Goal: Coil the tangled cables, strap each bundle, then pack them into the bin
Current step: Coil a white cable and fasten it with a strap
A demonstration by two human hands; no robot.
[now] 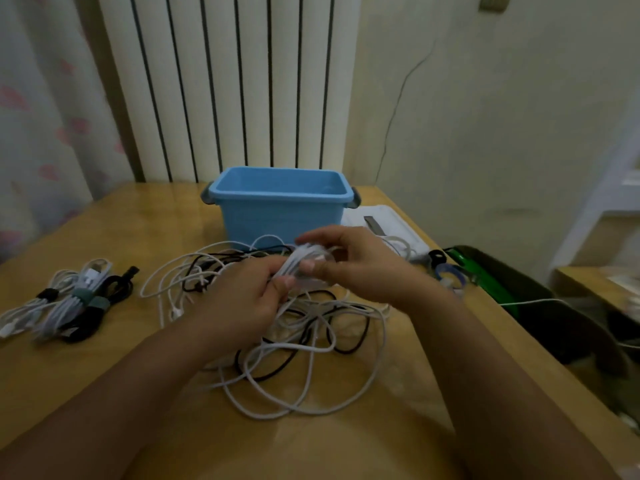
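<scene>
A tangle of white and black cables (304, 344) lies on the wooden table (104, 393) in front of me. Above it, my left hand (242, 299) and my right hand (360, 265) both grip a small coil of white cable (301, 259), fingers and thumbs curled round it. Behind the tangle stands the blue bin (280, 206), with nothing visible inside. At the left lie several strapped cable bundles (69, 303), white and black, with dark and green straps around them.
Loose straps (446, 268), black and blue, lie at the table's right edge beside a white lid (388, 223). A dark bin with a green liner (512, 292) stands past that edge. A white radiator (225, 81) rises behind the table.
</scene>
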